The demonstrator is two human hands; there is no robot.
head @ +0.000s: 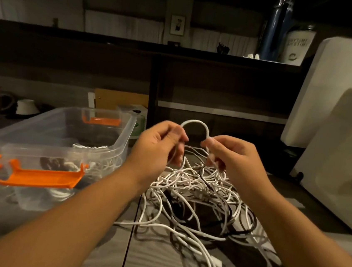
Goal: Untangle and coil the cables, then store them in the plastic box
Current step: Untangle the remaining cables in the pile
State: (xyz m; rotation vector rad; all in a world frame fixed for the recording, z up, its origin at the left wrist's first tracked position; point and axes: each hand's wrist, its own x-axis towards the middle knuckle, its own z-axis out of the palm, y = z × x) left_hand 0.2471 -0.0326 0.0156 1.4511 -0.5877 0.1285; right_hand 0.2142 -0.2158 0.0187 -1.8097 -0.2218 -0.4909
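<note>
Head view looks down on two hands above a grey table. The left hand and the right hand are raised over the tangle of cables. Each one pinches one end of a short arch of a white cable that stands up between them, so the grip of each hand is closed on this white cable. The rest of it hangs down into the tangle, which lies on the table just below the hands. The tangle is mostly white strands, with a black cable among them. The clear plastic box stands to the left, near the left forearm, without lid, with orange latches on its ends. Some white coiled cables lie already inside it. A white appliance stands at the right side.
</note>
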